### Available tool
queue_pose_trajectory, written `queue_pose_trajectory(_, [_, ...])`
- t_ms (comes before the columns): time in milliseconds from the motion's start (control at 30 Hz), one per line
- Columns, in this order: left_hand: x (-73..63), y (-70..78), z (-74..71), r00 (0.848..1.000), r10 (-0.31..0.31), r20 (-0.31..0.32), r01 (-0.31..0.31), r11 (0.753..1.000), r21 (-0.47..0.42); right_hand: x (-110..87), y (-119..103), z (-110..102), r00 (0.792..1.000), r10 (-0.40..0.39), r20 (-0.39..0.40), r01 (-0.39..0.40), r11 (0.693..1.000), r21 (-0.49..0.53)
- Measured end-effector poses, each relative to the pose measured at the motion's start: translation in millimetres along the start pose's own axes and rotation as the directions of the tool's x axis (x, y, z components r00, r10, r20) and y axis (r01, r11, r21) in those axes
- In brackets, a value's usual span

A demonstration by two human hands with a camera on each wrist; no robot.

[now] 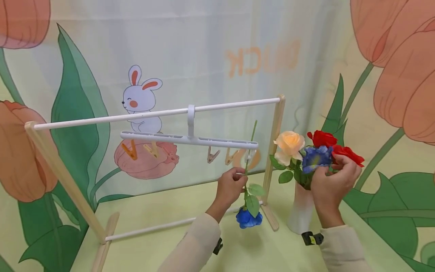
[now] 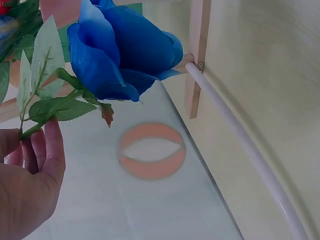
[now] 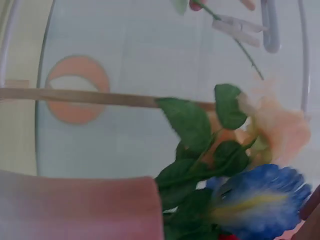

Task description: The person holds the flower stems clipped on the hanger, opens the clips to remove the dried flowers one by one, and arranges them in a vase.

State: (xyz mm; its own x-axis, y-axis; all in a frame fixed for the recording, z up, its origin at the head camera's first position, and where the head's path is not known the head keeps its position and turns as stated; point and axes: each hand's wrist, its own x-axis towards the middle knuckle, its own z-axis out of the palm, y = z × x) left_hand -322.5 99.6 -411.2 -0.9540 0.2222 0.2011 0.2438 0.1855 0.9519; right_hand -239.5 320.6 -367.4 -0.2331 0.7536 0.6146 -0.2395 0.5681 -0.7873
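Note:
My left hand pinches the stem of a blue rose, which hangs head down with green leaves. Above the fingers, that stem passes the white clothespin at the right end of a grey clip hanger. In the left wrist view the blue rose is seen close. My right hand has its fingers curled at the edge of a ruffled blue flower in a white-pink vase; its fingertips are partly hidden. A peach rose and red roses stand around it.
The hanger hooks over the white top bar of a wooden rack. Several other clothespins hang from it, including an orange one. A lower white bar crosses near the table. A printed curtain stands behind.

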Motion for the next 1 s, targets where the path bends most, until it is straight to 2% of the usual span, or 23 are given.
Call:
queue_pose_trajectory(100, [-2.6,1.3,1.6,1.0,-0.012,0.013,0.012,1.0,-0.019,-8.8,-8,0,0.997,-0.076,-0.008,0.077,0.997,0.033])
queue_pose_trajectory(200, [-4.1,0.5,2.9,1.0,-0.019,0.021,0.02,0.999,-0.039,-24.7,-18,7,0.987,-0.155,0.029,0.153,0.986,0.074])
queue_pose_trajectory(267, [-4.2,0.4,3.0,0.999,-0.022,0.025,0.023,0.998,-0.05,-36.6,-24,15,0.976,-0.2,0.085,0.191,0.976,0.102])
queue_pose_trajectory(367, [-3.0,3.0,2.8,0.999,-0.025,0.023,0.027,0.997,-0.072,-51.0,-35,30,0.954,-0.209,0.216,0.183,0.974,0.135])
queue_pose_trajectory(433, [-2.8,4.7,3.1,0.999,-0.027,0.021,0.029,0.996,-0.083,-58.1,-40,42,0.932,-0.178,0.316,0.147,0.982,0.12])
queue_pose_trajectory(533, [-3.5,5.3,4.2,0.999,-0.041,0.025,0.043,0.994,-0.096,-66.9,-45,61,0.891,-0.09,0.444,0.065,0.995,0.07])
queue_pose_trajectory(600, [-4.1,4.6,4.6,0.998,-0.057,0.029,0.059,0.994,-0.095,-71.8,-47,73,0.867,-0.025,0.498,0.008,0.999,0.037])
queue_pose_trajectory(667, [-4.8,3.1,4.8,0.997,-0.073,0.03,0.075,0.992,-0.098,-76.0,-48,84,0.854,0.024,0.52,-0.041,0.999,0.023])
queue_pose_trajectory(767, [-4.7,1.1,4.6,0.996,-0.084,0.025,0.087,0.991,-0.097,-80.5,-49,95,0.864,0.06,0.5,-0.091,0.995,0.038])
queue_pose_trajectory(900, [-2.5,1.7,2.6,0.997,-0.073,0.024,0.075,0.992,-0.101,-82.1,-52,104,0.893,0.073,0.444,-0.111,0.992,0.06])
queue_pose_trajectory(1000, [0.1,5.6,0.2,0.998,-0.058,0.025,0.061,0.993,-0.105,-79.7,-56,108,0.903,0.076,0.422,-0.117,0.991,0.072])
